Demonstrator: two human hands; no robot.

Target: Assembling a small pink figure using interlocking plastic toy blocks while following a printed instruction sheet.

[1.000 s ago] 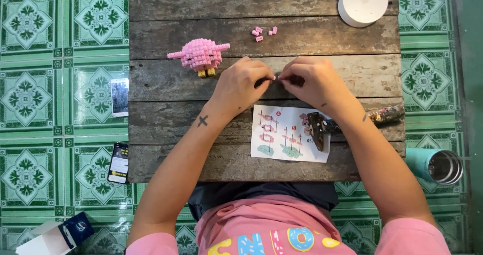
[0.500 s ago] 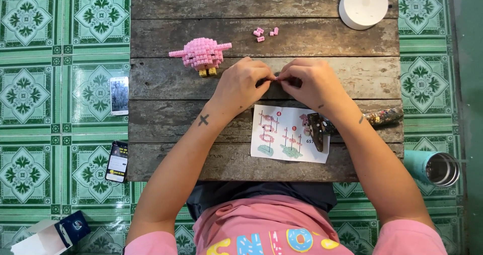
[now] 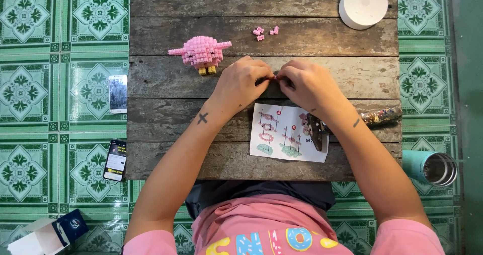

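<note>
1. While both hands meet over the wooden table (image 3: 166,129), a tiny pink brick piece (image 3: 275,77) is pinched between them – barely visible.
2. Left hand (image 3: 240,83) fingers are curled together on it; right hand (image 3: 304,84) fingers are clamped on it too.
3. A pink block figure (image 3: 202,52) is parked to the left, loose pink bricks (image 3: 264,32) further up.
4. An instruction sheet (image 3: 282,134) is laid just below the hands – a dark tool (image 3: 316,132) rests on it.

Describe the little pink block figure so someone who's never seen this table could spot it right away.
Start at the wooden table and go to its far half, just left of the left hand. There stands the pink block figure, round, with side wings and yellow feet; the loose pink blocks nearby are unjoined.
</note>
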